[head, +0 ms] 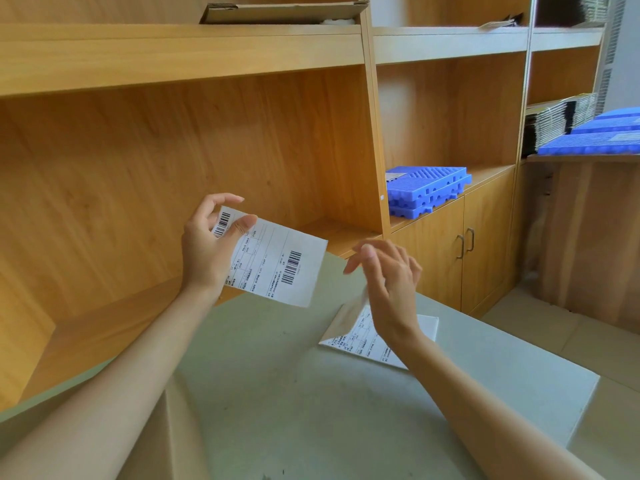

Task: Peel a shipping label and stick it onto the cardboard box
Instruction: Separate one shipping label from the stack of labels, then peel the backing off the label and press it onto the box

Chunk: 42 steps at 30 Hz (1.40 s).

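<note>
I am holding the white printed paper shipping label point(277, 263) in the air above the pale grey-green worktop point(311, 393), pinched at its left end in my left hand point(207, 247). It looks thin, light and floppy, and likely tacky underneath, so I am gripping the edge only. My right hand point(388, 285), fingers spread and holding nothing, is hovering above the white label sheets point(363, 344). No cardboard box is clearly in reach.
</note>
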Motion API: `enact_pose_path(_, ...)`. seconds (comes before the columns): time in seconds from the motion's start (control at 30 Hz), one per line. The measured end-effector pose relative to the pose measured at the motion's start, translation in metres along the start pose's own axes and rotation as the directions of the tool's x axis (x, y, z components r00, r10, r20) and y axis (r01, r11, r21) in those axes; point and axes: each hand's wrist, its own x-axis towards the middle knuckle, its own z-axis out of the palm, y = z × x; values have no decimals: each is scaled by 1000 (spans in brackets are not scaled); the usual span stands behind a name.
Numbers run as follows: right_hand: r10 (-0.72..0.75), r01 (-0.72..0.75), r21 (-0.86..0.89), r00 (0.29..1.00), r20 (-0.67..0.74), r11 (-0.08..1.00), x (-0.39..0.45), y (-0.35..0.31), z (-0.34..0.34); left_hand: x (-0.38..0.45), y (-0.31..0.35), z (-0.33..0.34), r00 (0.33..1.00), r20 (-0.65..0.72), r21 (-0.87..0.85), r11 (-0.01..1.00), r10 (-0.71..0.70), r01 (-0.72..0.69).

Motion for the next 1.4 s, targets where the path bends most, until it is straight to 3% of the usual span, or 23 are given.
enact_pose_path(0.1, -7, 2, -46, 994, -113, 999, 4, -6, -5, -2, 4, 3, 997, 71, 35, 999, 22, -25)
enact_pose_path(0.2, -76, 58, -159, 991, -113, 986, 6, -9, -8, -6, 9, 6, 984, 163, 104, 991, 69, -86)
enact_pose_path(0.37, -237, 270, -336, 962, 138, 902, 12, -35, -7, -14, 23, 7, 970, 228, 245, 959, 82, -139)
enact_pose_path(0.47, -248, 334, -340, 930, 273, 879, 14, -62, -2, -19, 33, -2, 970, 219, 271, 948, 108, -166)
enact_pose_path(0.67, -304, 405, -265, 886, 351, 875, 3, -116, 14, -29, 64, -44, 969, 191, 306, 929, 155, -208)
enact_pose_path(0.9, -162, 251, -192, 908, 386, 949, -20, -174, 29, -48, 101, -108, 969, 185, 331, 918, 162, -217)
enact_pose_path(1.17, -85, 183, -267, 936, 341, 946, -35, -225, 54, -68, 101, -194, 990, 7, 374, 918, 140, -133)
enact_pose_path(1.4, -70, 169, -261, 933, 353, 950, -43, -252, 72, -84, 97, -240, 998, 62, 280, 959, 11, -28)
